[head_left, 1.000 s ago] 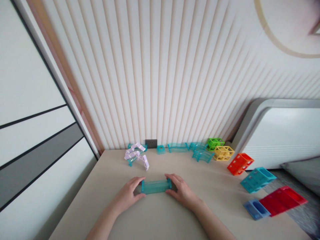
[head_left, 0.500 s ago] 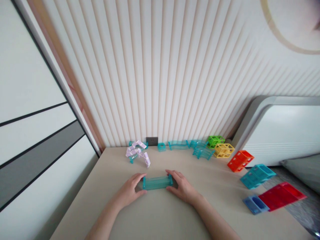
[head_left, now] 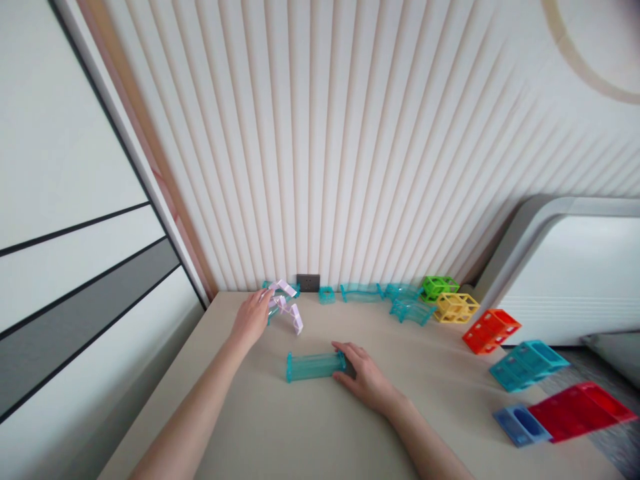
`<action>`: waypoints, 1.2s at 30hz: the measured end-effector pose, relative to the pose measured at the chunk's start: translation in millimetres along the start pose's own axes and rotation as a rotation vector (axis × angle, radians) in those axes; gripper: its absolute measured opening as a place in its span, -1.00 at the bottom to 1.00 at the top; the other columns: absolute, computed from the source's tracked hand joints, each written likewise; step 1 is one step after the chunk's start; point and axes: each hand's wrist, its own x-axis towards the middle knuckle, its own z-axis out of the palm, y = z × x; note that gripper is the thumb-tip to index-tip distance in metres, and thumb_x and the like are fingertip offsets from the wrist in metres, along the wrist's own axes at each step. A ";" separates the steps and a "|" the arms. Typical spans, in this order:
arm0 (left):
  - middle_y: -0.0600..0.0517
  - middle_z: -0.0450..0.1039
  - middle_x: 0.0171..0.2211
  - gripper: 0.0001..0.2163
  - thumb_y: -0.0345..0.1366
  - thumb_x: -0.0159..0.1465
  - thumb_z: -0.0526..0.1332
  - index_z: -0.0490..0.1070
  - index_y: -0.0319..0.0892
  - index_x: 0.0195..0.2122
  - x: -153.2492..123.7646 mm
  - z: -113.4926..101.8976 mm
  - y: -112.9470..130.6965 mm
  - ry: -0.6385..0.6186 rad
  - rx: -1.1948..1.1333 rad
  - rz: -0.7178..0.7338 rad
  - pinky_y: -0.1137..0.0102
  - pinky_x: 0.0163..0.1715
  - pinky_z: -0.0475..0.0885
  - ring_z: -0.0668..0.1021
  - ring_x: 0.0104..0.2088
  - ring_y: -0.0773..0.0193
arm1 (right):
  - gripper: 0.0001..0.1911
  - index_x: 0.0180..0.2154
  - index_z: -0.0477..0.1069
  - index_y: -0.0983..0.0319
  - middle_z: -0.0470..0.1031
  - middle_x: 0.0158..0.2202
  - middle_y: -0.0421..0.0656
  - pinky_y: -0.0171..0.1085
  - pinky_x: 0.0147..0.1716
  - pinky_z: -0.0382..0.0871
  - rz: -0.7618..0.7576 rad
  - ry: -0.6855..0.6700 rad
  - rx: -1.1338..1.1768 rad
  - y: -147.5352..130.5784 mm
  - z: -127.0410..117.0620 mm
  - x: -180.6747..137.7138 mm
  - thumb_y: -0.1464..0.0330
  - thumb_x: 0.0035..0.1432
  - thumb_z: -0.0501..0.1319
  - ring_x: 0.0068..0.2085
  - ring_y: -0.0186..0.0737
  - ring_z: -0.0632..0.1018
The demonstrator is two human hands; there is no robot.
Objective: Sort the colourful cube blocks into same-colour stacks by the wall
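On the table in front of me lies a straight translucent teal track piece [head_left: 315, 366] with raised ends. My right hand [head_left: 367, 379] curls around its right end, thumb on the near side and fingers on the far side. My left hand [head_left: 251, 317] reaches to the back left, its fingers over the left end of a lilac zigzag piece [head_left: 284, 287]; the thumb is hidden. A second lilac zigzag piece [head_left: 296, 319] lies just to the right of these fingers. Teal pieces [head_left: 273, 313] show partly beneath and behind the lilac ones.
Along the wall lie a small teal piece [head_left: 327, 295], a long teal track [head_left: 363, 292] and curved teal tracks [head_left: 413, 311]. Green [head_left: 439, 287], yellow [head_left: 457, 307], orange [head_left: 491, 331], teal [head_left: 529, 365], red [head_left: 583, 410] and blue [head_left: 523, 425] blocks line the right side.
My left hand has let go of the track's left end and moved forward and left to the lilac pieces. My right hand and the track stay in place. The view has shifted slightly.
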 end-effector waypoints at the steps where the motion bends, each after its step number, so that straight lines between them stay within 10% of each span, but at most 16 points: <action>1: -0.18 0.50 0.12 -0.61 -0.51 0.33 0.08 0.40 -0.16 0.16 4.5 2.9 -1.9 -0.026 -0.001 -0.004 0.16 0.15 0.39 0.53 0.12 0.04 | -0.42 0.27 0.30 0.12 0.45 0.18 -0.02 -0.05 0.23 0.28 -0.001 0.003 0.000 -0.4 0.0 -0.1 0.28 0.23 0.28 0.18 -0.01 0.46; 10: -0.09 0.59 0.02 -0.80 -0.37 0.36 0.16 0.49 -0.07 -0.04 8.1 7.3 -15.8 -0.141 -0.104 -0.009 0.26 0.03 0.45 0.59 0.05 0.08 | -0.43 0.26 0.30 0.14 0.45 0.18 -0.03 -0.09 0.23 0.28 -0.012 0.004 0.005 -0.4 -0.7 -0.3 0.31 0.23 0.28 0.17 -0.04 0.46; 25: -0.17 0.59 -0.12 -0.67 -0.09 0.37 -0.01 0.38 -0.15 -0.03 -56.6 -44.0 -63.1 0.174 -0.230 -0.108 0.18 -0.07 0.53 0.64 -0.12 0.01 | -0.38 0.36 0.13 0.14 0.32 0.29 0.02 0.01 0.27 0.25 -0.131 0.053 -0.147 -6.9 -13.2 1.1 0.14 0.35 0.17 0.28 0.01 0.37; 36: -0.12 0.58 -0.07 -0.68 -0.06 0.40 -0.04 0.39 -0.08 -0.02 -122.3 -48.9 -87.7 0.152 -0.089 -0.150 0.19 -0.03 0.54 0.64 -0.05 0.05 | -0.44 0.26 0.31 0.21 0.26 0.35 0.08 0.06 0.30 0.16 -0.363 -0.042 -0.599 -59.1 28.5 181.9 0.51 0.24 0.24 0.34 0.07 0.28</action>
